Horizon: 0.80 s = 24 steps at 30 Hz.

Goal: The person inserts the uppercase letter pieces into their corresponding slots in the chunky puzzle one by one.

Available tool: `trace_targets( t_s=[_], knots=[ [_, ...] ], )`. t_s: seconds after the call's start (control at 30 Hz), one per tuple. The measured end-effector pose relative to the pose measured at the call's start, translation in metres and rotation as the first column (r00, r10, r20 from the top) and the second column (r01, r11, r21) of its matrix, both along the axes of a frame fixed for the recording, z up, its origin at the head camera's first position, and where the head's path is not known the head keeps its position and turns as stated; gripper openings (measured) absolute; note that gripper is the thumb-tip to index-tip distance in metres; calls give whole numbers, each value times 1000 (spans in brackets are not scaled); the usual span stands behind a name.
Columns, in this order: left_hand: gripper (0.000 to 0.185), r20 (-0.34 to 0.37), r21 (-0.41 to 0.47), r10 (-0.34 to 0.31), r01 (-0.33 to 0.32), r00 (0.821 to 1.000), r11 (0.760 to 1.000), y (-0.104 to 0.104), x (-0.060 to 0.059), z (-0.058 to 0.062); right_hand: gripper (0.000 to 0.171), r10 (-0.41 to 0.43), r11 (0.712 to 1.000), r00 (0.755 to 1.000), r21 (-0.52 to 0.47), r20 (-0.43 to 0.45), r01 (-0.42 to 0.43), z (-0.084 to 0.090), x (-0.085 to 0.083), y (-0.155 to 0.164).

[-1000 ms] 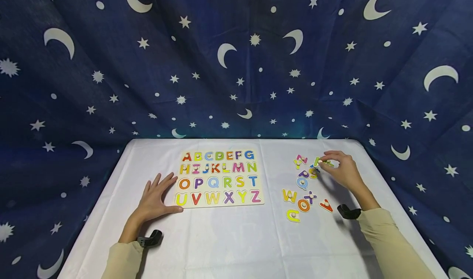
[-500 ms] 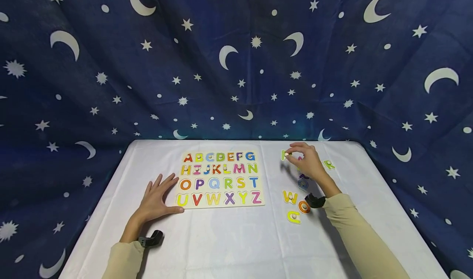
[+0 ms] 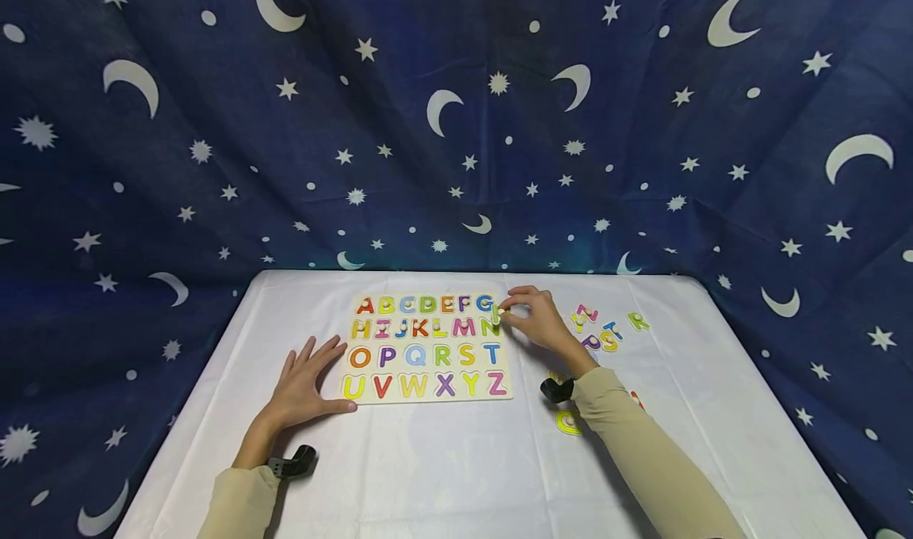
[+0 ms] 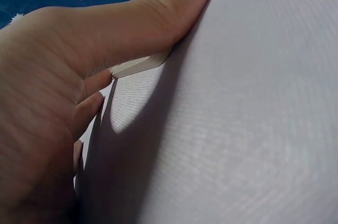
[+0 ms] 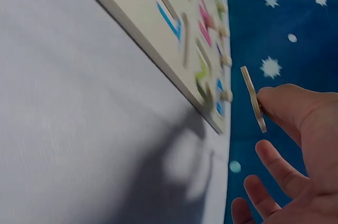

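Letter board: roughly half filled, by my estimate; a green piece is in hand at the N recess.
The right hand (image 3: 538, 319) has thumb and forefinger clamped on the knob of the green letter piece (image 3: 495, 315), which is above the board (image 3: 506, 365) at its right edge, not seated; the right wrist view shows it edge-on, clear of the surface. The left hand (image 3: 303, 380) has its fingers spread apart, thumb touching the near-left corner. Done: A through M appear seated, knobs up. Left: the N recess and both lower rows, O through Z, look unfilled. Still loose on the cloth: R (image 3: 638, 322), T (image 3: 612, 331), S (image 3: 609, 341), P (image 3: 591, 342), U (image 3: 568, 422) and others; the right forearm hides some, so no full count.
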<state>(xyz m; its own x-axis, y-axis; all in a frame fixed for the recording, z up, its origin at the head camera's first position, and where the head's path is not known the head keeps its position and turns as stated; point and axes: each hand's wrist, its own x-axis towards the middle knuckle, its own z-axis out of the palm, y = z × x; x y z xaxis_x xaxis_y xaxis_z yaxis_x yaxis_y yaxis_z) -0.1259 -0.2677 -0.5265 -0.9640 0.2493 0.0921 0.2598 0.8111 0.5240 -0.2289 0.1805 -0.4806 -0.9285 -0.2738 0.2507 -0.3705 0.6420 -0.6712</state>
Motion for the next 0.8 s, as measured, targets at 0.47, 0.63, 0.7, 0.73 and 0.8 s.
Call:
trace_targets(
  t_s=[0.47,0.63,0.7,0.73,0.8],
  knots=[
    [113,16,2,7,-7,1000,1000,1,0,1,9,-37,998,996,53,77,33,-23,-3,-20],
    [113,20,0,8,-8,1000,1000,0,0,0,9,-55,993,996,108,75,47,-22,-2,-21],
    [113,22,-3,9,-9,1000,1000,0,0,0,10,-60,990,995,133,77,50,-22,-1,-22],
    [113,22,-5,10,-9,1000,1000,0,0,0,10,-61,988,995,146,78,49,-21,-1,-22],
    [113,22,-5,8,-8,1000,1000,0,0,-1,9,-61,984,995,169,77,48,-20,0,-23]
  ],
)
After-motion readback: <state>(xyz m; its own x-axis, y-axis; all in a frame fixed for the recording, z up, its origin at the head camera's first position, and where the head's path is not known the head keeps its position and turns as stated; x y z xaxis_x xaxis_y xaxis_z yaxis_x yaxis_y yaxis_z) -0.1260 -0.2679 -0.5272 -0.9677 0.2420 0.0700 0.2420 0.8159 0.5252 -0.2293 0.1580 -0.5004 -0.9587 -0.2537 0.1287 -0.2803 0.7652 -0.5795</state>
